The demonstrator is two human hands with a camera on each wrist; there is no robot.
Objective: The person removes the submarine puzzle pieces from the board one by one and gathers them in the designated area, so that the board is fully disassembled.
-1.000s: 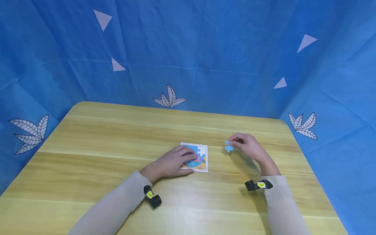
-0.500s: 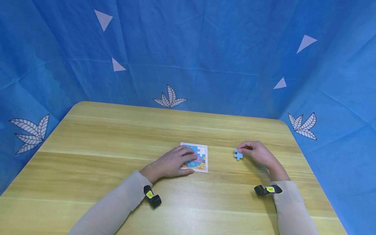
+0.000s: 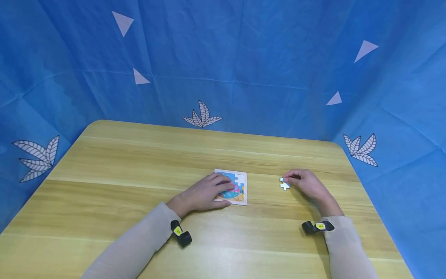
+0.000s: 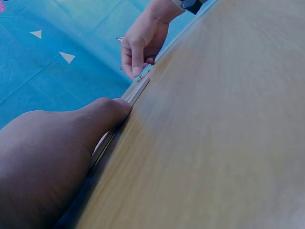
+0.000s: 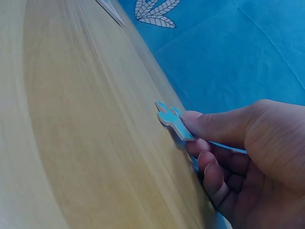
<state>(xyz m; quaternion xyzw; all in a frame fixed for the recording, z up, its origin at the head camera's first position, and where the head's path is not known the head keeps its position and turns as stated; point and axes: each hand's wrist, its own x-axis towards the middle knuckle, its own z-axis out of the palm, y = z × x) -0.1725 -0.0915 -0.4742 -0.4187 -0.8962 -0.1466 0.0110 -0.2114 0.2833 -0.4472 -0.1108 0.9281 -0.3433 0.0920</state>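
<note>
A small framed jigsaw puzzle [image 3: 244,193] lies flat on the wooden table, its picture blue, pink and sandy. White backing shows at its upper right, where a piece is out. My left hand [image 3: 205,193] rests over the left part of the puzzle with fingers extended, and its thumb lies along the near edge. To the right of the frame, my right hand [image 3: 308,186] pinches a light blue puzzle piece [image 5: 172,120] between thumb and fingers, slightly above the tabletop. The other fingers of that hand are curled underneath.
The pale wooden table [image 3: 139,155] has rounded far corners. A blue cloth backdrop [image 3: 223,58] with white triangles and leaf prints stands behind and at both sides. Each sleeve cuff carries a black strap, on the left [image 3: 181,234] and on the right.
My right hand has moved right and toward me, away from the puzzle, carrying the puzzle piece, then nearly stopped. The piece has tilted a little. My left hand has stayed in place.
</note>
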